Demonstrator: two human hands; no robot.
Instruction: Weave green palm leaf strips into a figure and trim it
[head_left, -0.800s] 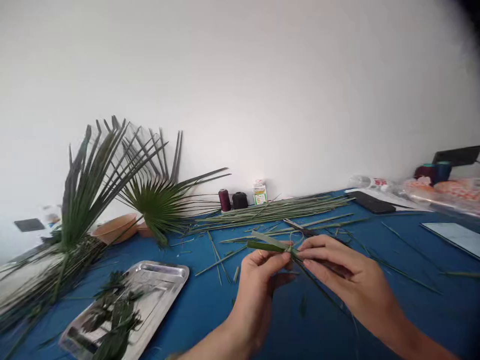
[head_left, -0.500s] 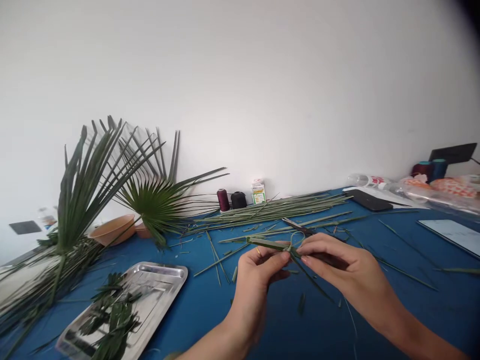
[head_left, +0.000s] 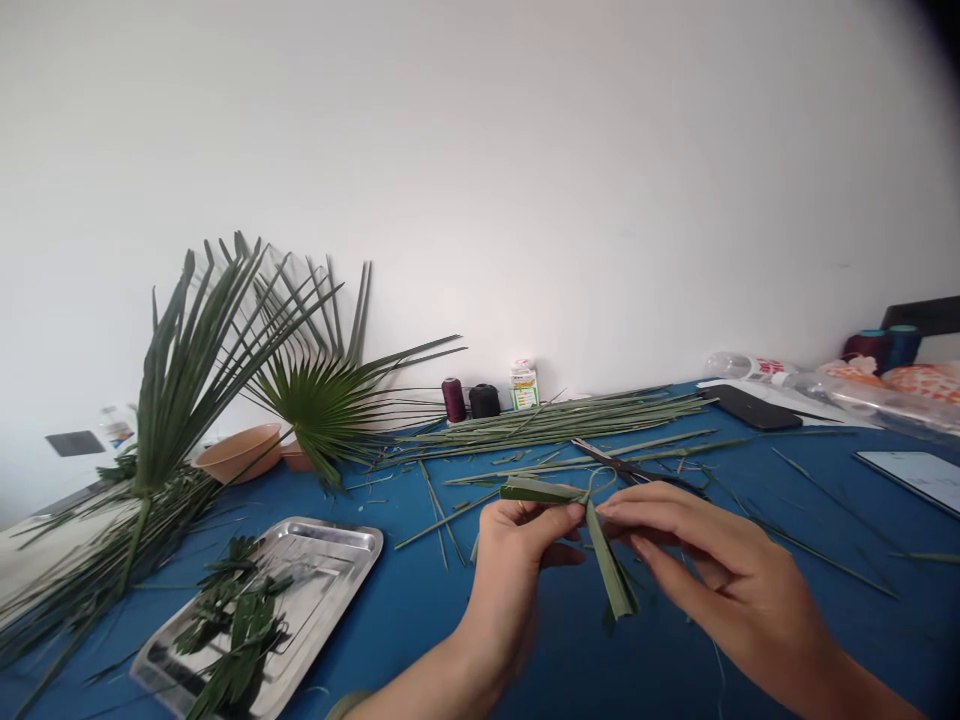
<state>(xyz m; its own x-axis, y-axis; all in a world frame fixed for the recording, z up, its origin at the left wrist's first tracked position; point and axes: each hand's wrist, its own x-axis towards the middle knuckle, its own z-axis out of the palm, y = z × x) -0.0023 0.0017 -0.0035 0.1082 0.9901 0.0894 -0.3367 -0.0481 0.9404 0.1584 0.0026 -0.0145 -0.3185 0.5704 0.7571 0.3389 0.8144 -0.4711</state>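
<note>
My left hand (head_left: 517, 550) pinches a folded green palm leaf strip (head_left: 544, 490) between thumb and fingers, above the blue table. A second folded strip (head_left: 613, 570) hangs down from the same joint, its wide end toward me. At that joint a thin pale thread (head_left: 600, 474) makes a small loop. My right hand (head_left: 712, 560) is closed at the fingertips on the thread, close to the joint, and a loose length trails below it. Behind my right fingers lies a pair of scissors (head_left: 611, 458), partly hidden by the hand.
A metal tray (head_left: 360, 540) with dark leaf pieces stands at left, near fan palm leaves (head_left: 322, 395) and an orange bowl (head_left: 240, 455). Long leaf strips (head_left: 555, 420), thread spools (head_left: 453, 400) and a small box (head_left: 524, 384) line the wall. A phone (head_left: 915, 475) lies at right.
The hanging strip has swung to show its wide folded face. My right hand has drawn slightly right and lower, its fingers more spread apart. The view has shifted a little left.
</note>
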